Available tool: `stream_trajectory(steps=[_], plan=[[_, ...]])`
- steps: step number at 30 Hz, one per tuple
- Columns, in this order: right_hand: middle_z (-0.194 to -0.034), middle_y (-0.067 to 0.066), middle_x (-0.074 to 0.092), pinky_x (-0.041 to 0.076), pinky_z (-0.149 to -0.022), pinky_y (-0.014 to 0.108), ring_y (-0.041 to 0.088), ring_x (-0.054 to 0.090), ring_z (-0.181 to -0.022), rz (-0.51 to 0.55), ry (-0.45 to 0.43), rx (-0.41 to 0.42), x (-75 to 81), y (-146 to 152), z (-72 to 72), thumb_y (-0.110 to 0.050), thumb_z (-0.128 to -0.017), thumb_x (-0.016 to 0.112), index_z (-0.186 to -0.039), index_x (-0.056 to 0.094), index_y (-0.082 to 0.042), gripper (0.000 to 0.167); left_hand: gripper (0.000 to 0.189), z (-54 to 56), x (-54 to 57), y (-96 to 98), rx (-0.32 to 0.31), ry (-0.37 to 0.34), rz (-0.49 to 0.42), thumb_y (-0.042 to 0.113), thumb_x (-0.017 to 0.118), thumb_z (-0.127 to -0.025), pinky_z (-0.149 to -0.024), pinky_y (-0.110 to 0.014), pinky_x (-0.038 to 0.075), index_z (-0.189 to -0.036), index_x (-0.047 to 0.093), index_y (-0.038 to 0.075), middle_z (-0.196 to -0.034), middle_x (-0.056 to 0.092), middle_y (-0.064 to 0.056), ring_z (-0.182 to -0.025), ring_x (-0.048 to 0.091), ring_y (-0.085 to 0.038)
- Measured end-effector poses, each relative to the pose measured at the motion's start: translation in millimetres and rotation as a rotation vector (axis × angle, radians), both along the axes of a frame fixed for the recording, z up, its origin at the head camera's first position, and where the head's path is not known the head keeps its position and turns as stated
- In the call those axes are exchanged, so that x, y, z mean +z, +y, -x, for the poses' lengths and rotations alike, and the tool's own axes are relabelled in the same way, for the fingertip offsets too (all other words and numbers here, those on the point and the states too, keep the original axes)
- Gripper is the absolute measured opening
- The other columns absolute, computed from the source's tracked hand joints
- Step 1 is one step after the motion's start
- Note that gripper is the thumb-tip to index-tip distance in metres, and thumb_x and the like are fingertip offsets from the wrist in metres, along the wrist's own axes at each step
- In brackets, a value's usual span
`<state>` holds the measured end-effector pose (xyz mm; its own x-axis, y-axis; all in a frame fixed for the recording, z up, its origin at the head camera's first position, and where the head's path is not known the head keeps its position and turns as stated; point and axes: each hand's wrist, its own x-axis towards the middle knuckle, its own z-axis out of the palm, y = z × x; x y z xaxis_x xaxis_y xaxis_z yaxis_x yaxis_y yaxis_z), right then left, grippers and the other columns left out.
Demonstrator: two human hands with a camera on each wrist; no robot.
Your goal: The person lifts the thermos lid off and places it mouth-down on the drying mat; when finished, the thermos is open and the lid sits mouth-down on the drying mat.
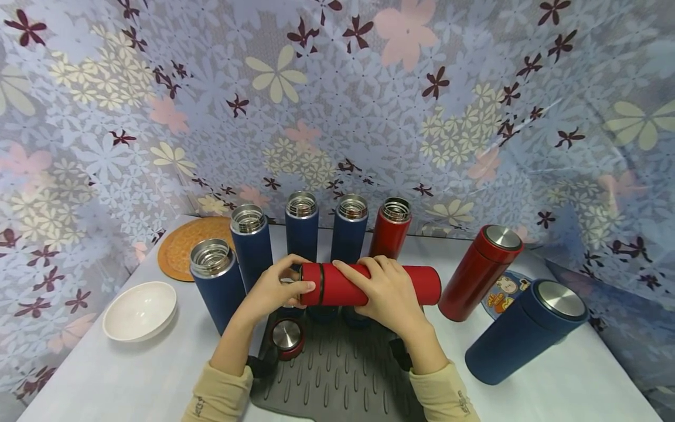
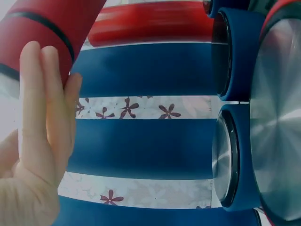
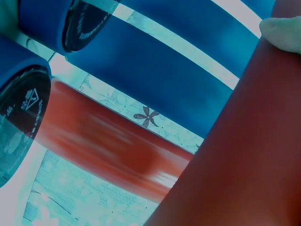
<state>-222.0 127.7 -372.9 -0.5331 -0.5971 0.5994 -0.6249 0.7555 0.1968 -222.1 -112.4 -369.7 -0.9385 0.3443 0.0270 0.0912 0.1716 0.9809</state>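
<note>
A red thermos (image 1: 422, 285) lies sideways in the air above the grey mat, with a dark ring between its lid and body. My left hand (image 1: 271, 293) holds its lid end at the left, thumb in front. In the left wrist view, the fingers (image 2: 35, 94) of that hand lie along the red lid. My right hand (image 1: 390, 296) grips the thermos body from above, and its thumb (image 3: 282, 35) shows on the red side in the right wrist view. Below the left hand, a loose red lid (image 1: 287, 337) with a steel top sits on the grey mat (image 1: 337, 375).
Lidless blue thermoses (image 1: 217, 287) and an open red thermos (image 1: 391, 228) stand in an arc behind. Blue lids (image 2: 235, 155) sit before them. To the right stand a lidded red thermos (image 1: 477, 275) and a lidded blue one (image 1: 522, 334). A white bowl (image 1: 139, 313) is at left.
</note>
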Motion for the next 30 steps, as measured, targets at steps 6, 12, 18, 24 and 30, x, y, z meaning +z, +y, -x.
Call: stream_trajectory(steps=[6,12,18,24,30], plan=[[-0.099,0.01,0.061,0.05,-0.075,0.042,0.028,0.057,-0.088,0.002,0.019,0.002,1.2,0.0,-0.4,-0.046,-0.057,0.083,-0.132,0.048,-0.029,0.085,0.056,-0.5,-0.1,-1.7,-0.042,0.042,0.046,0.022,0.067,-0.085,-0.078,-0.046,0.053,-0.135,0.041,0.015,-0.117,0.048,-0.018,-0.093,0.06,-0.028],[-0.099,0.009,0.061,0.05,-0.075,0.042,0.027,0.057,-0.088,-0.003,-0.009,-0.009,2.6,2.5,-0.9,-0.048,-0.06,0.081,-0.133,0.047,-0.028,0.083,0.076,-0.2,-0.6,-4.7,-0.135,0.309,0.063,0.007,0.078,-0.071,-0.092,-0.045,0.046,-0.136,0.04,0.015,-0.137,0.037,-0.009,-0.12,0.044,-0.03],[-0.101,0.008,0.061,0.049,-0.078,0.043,0.027,0.056,-0.091,-0.001,-0.043,-0.01,4.6,3.1,-2.7,-0.042,-0.061,0.081,-0.134,0.047,-0.029,0.082,0.063,-0.9,0.5,-4.9,-0.119,0.369,0.062,0.002,0.079,-0.068,-0.086,-0.038,0.051,-0.124,0.051,0.013,-0.124,0.048,-0.007,-0.111,0.052,-0.027],[-0.102,0.009,0.061,0.049,-0.08,0.044,0.029,0.056,-0.093,-0.023,-0.038,-0.018,6.6,1.8,-4.2,-0.04,-0.058,0.083,-0.134,0.047,-0.03,0.085,0.064,-1.4,-0.2,-6.0,-0.122,0.289,0.042,0.004,0.078,-0.07,-0.082,-0.036,0.052,-0.127,0.049,0.011,-0.124,0.049,-0.013,-0.105,0.055,-0.031],[-0.103,0.01,0.06,0.048,-0.081,0.044,0.029,0.055,-0.095,-0.029,-0.026,-0.012,6.2,2.2,-5.0,-0.04,-0.058,0.084,-0.134,0.047,-0.03,0.085,0.059,-0.5,-0.7,-6.5,-0.122,0.191,0.063,0.011,0.074,-0.077,-0.072,-0.034,0.054,-0.129,0.046,0.014,-0.121,0.049,-0.017,-0.095,0.06,-0.027]])
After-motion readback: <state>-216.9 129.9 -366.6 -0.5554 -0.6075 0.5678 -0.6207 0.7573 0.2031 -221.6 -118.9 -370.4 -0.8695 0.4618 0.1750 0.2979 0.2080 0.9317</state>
